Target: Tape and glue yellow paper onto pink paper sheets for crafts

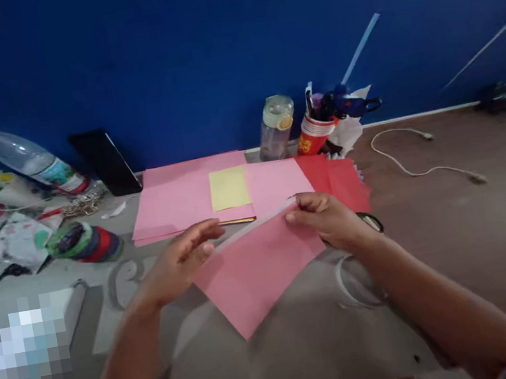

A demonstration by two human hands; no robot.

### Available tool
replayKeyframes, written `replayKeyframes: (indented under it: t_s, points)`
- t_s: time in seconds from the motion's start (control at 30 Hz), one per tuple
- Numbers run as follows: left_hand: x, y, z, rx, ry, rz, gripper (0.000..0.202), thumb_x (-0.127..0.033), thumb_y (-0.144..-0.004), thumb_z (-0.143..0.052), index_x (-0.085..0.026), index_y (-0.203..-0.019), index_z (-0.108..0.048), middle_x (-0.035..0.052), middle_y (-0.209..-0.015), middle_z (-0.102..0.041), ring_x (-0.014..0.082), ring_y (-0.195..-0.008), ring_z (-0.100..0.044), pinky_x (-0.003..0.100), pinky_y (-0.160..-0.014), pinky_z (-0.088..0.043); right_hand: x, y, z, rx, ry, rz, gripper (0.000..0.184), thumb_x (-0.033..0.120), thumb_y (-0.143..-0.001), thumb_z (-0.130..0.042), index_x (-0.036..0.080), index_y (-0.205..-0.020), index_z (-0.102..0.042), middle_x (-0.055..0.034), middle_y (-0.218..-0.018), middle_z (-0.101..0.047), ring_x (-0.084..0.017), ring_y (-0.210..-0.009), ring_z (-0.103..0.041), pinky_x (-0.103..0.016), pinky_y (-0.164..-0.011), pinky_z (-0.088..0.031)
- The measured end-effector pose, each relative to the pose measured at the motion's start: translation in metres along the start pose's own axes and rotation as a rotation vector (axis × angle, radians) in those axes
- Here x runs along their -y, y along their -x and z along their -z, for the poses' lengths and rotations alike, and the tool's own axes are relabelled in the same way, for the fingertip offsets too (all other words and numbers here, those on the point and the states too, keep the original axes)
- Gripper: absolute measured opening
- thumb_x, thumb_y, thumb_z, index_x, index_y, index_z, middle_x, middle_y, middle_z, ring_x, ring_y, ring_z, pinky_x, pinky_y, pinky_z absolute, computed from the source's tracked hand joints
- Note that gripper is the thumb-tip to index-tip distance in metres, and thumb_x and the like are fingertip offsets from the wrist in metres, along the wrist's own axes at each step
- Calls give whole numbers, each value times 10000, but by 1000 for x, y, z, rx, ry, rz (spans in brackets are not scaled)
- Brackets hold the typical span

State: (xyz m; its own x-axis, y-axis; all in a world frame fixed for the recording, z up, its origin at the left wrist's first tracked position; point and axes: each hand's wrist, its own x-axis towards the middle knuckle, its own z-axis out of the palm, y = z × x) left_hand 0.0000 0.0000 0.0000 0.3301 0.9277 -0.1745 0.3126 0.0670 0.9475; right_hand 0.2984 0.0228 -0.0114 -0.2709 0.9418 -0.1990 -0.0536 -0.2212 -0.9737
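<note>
A pink sheet of paper point(262, 272) is held up at a slant over the table, with a pale strip point(253, 222) running along its upper edge. At its upper right corner my right hand point(328, 216) is closed, pinching the paper between thumb and fingers. My left hand point(186, 255) is by the upper left corner, thumb and fingers apart; whether it touches the edge I cannot tell. Behind the sheet lie larger pink papers point(176, 196), with a small yellow paper point(228, 190) on top and red paper point(343, 181) to their right.
Along the blue wall stand a tilted red-capped bottle point(29, 156), a black phone point(105, 162), a clear drinking bottle point(276, 127) and a red paper cup point(314, 134) of tools. A roll of clear tape point(358, 282) lies under my right forearm. A white cable point(404, 164) lies right.
</note>
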Motion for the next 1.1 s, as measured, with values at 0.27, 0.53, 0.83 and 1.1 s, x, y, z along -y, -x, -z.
replayKeyframes:
  t_s: [0.27,0.53,0.83,1.1]
  points:
    - [12,9,-8,-331,485,-41,562,-464,-647,-806,-218,-1130,-654,87,-1056,-704,227,-912,-657,286,-730,-519,4,-11,5,-150,-302,94,216,315,-577,-835,243,-694,-668,48,-656,-650,-120,-593,-560,-262,-618,-447]
    - [9,-8,-32,-508,641,-45,274,-324,-660,-803,-189,-866,-686,-2,-766,-694,137,-699,-634,254,-669,-480,-7,-19,10,-184,-378,-21,209,269,-586,-829,222,-724,-679,45,-660,-673,-113,-589,-593,-249,-619,-475]
    - [12,-16,-36,-599,634,-59,270,-392,-665,-793,-181,-803,-696,-19,-710,-650,106,-657,-574,229,-651,-455,-10,-22,11,-250,-411,-16,245,341,-588,-847,215,-695,-666,55,-633,-643,-106,-592,-575,-229,-590,-472]
    - [19,-15,-40,-614,657,-25,270,-401,-672,-787,-170,-734,-663,-30,-663,-611,94,-609,-539,208,-594,-435,-12,-24,9,-365,-401,40,257,370,-590,-832,223,-636,-626,73,-580,-593,-99,-540,-523,-234,-544,-433]
